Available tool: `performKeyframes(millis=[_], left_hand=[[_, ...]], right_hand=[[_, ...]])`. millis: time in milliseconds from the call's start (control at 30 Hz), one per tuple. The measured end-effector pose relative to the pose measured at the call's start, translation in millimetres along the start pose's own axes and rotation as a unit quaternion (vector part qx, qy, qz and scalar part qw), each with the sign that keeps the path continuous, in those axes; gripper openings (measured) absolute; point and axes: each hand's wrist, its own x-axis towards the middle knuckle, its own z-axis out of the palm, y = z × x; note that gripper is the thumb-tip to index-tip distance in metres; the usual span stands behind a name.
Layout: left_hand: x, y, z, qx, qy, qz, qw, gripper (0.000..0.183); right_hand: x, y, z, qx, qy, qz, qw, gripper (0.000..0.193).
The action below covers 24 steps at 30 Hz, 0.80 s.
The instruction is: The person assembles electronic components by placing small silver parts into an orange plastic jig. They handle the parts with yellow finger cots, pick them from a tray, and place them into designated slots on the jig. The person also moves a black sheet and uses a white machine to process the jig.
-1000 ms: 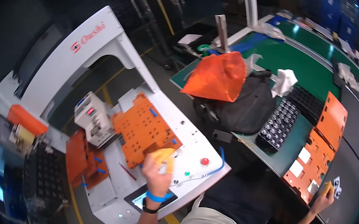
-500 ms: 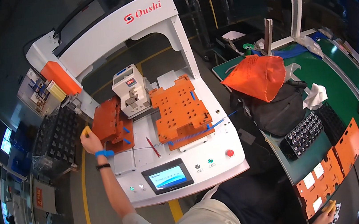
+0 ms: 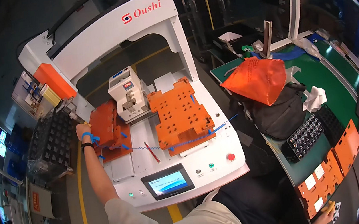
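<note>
My left hand (image 3: 84,131), with yellow covers on its fingertips, is at the outer left edge of the left orange fixture (image 3: 104,121). Its fingers are partly hidden, so whether they grip the edge is unclear. A blue wrist strap (image 3: 91,138) circles that wrist, its coiled blue cord (image 3: 183,143) running across the white machine (image 3: 126,170). At the lower right, my right hand (image 3: 322,220) has its yellow-covered fingers pinched on a small white-and-black flat piece (image 3: 336,212). Beside it lies a long orange tray (image 3: 326,173) holding several white squares.
A second orange fixture (image 3: 178,112) sits right of a white screw feeder (image 3: 128,96). The machine's front carries a touchscreen (image 3: 168,183) and a red button (image 3: 230,156). On the green table (image 3: 343,92) are an orange bag (image 3: 256,80), a dark backpack (image 3: 267,117) and a black tray (image 3: 303,138).
My left hand has moved slightly up and left along the left fixture, and its forearm has swung left. The coiled cord has shifted. My right hand stays by the orange tray.
</note>
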Motion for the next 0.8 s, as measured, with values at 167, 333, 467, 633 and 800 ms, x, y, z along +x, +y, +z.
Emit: performKeyframes(millis=[167, 333, 467, 633, 800], left_hand=[[-15.5, 28.5, 15.6, 0.014, -0.096, 0.096, 0.991, 0.035], [9.0, 88.9, 44.1, -0.008, -0.097, 0.366, 0.925, 0.038], [-47.3, 199.8, 32.1, -0.100, -0.110, 0.309, 0.940, 0.040], [-60.1, 229.8, 15.9, -0.125, -0.052, 0.205, 0.969, 0.038], [-83.9, 178.5, 13.9, -0.183, -0.011, 0.240, 0.953, 0.032]], right_hand=[[6.4, 58.0, -16.4, -0.015, -0.020, 0.009, 1.000, 0.023], [17.8, 164.4, -25.1, 0.050, -0.064, 0.056, 0.995, 0.029], [17.5, 149.5, -25.7, 0.033, -0.054, 0.044, 0.997, 0.031], [12.9, 135.5, -15.7, 0.004, -0.063, 0.033, 0.997, 0.031], [6.6, 126.8, -17.2, -0.030, -0.031, 0.032, 0.999, 0.029]])
